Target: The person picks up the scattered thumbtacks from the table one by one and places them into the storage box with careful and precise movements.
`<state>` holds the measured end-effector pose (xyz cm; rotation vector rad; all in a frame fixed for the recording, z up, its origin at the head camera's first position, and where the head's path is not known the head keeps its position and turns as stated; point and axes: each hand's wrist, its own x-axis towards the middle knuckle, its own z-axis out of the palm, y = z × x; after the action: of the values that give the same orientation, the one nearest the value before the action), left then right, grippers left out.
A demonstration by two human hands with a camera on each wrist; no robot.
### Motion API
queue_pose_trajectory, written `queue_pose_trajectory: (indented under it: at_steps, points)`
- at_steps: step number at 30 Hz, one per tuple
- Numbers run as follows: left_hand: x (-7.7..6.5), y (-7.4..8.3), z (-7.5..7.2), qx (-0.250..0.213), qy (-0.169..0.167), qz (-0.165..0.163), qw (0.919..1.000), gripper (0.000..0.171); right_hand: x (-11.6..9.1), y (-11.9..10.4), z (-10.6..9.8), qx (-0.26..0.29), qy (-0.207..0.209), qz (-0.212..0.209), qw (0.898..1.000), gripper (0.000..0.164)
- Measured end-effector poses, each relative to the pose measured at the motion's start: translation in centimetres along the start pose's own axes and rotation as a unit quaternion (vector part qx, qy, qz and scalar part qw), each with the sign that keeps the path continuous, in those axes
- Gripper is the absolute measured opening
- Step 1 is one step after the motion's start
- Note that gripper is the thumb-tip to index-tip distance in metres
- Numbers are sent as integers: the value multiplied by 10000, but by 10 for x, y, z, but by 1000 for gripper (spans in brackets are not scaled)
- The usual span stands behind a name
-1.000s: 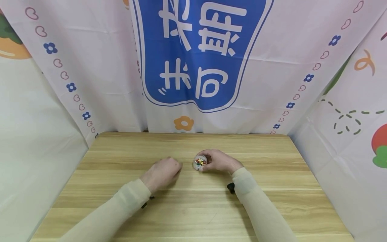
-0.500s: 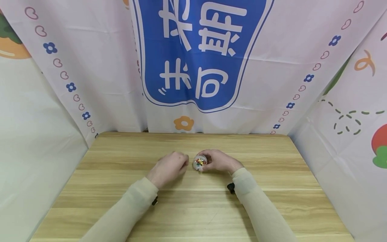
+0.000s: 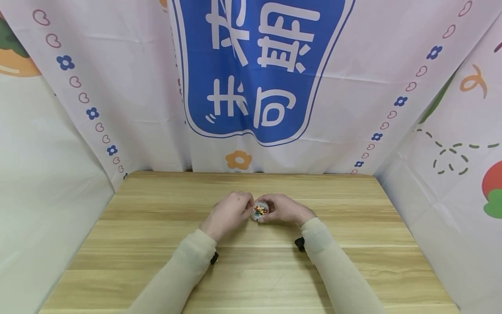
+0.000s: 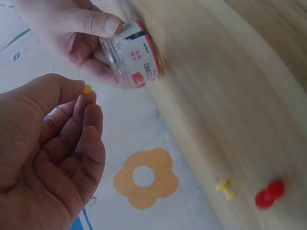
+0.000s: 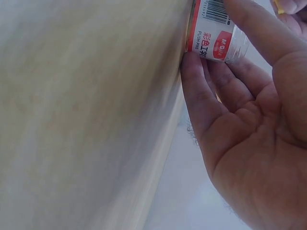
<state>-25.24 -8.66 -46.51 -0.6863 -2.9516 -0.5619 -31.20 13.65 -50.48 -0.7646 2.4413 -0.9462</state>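
A small clear jar (image 3: 259,211) of push pins in several colours stands on the table with its top uncovered. My right hand (image 3: 285,209) holds it, thumb and fingers around its sides; the right wrist view shows its red-and-white label (image 5: 216,28) reading "PUSH PINS". Between thumb and index fingertip, my left hand (image 4: 57,139) pinches a yellow push pin (image 4: 87,89). That hand is close by the jar's left side in the head view. Lying on the table in the left wrist view are another yellow push pin (image 4: 225,189) and a blurred red push pin (image 4: 269,193).
The wooden table (image 3: 251,270) spreads around both hands. Behind it hangs a white printed curtain (image 3: 149,109) with a blue panel, and similar cloth walls (image 3: 451,209) border the sides.
My left hand has moved right and slightly away from me, from some distance off to right beside the jar. The right hand and the jar have stayed in place.
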Motion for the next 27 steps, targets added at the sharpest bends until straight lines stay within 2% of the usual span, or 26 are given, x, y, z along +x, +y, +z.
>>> queue_pose_trajectory:
  at_steps: [12,20,27]
  points:
    - [15,-1,17,-398,23,-211,9990,4,0,1,0,-102,32,-51,9999,59]
    - [23,-4,24,-477,54,-42,9988,8,0,0,0,-180,39,2,9998,51]
    - [23,-3,22,-509,91,-17,9987,6,2,2,0,-176,49,-7,9998,49]
